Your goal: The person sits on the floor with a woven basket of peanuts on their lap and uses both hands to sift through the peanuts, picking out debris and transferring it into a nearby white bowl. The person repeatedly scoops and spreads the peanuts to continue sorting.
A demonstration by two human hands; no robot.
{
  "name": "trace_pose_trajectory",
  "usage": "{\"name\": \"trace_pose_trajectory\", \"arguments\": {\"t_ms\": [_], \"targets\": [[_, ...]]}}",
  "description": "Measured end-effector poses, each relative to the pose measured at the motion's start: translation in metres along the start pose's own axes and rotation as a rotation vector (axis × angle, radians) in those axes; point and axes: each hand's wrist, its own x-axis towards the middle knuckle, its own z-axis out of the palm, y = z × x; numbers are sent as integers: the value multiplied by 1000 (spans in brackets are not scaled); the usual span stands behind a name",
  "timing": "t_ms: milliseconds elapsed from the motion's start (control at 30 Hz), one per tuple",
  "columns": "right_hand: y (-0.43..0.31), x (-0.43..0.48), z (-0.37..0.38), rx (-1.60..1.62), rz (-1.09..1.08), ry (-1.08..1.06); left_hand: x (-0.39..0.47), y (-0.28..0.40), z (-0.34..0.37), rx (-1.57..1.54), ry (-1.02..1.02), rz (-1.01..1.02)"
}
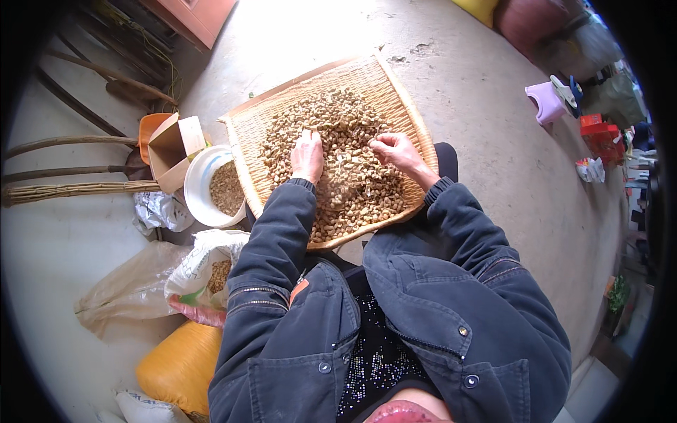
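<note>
A shallow woven winnowing basket rests across my lap, its far rim tilted away to the upper left. Over much of it spreads a thick layer of what look like peanuts in their shells, with paler bits in the middle. My left hand is on the left part of the pile, knuckles up; its fingertips are hidden among the nuts. At the right of the pile, my right hand has thumb and forefinger close together. Whether anything small is between them cannot be made out.
Left of the basket stands a white bucket partly filled with tan pieces, beside an open cardboard box. An open woven sack and an orange sack lie nearer. Long-handled tools lean at left. A purple stool stands far right.
</note>
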Motion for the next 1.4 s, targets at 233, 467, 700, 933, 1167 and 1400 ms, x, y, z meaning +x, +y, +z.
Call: {"name": "trace_pose_trajectory", "arguments": {"t_ms": [233, 467, 700, 933, 1167, 1400], "targets": [[-2, -12, 2, 557, 105, -163, -17, 0, -4, -260, 27, -90], [7, 11, 10, 424, 232, -209, -41, -3, -40, -1688, -203, -665], [22, 39, 35, -732, -166, 39, -45, 0, -43, -1685, -360, -654], [31, 57, 51, -1062, -291, 53, -43, 34, -16, -391, -233, -221], [31, 48, 34, -383, -154, 130, -36, 48, -8, -225, -300, -165], [2, 28, 13, 856, 244, -62, -39, 34, -28, -1090, -113, -394]]}}
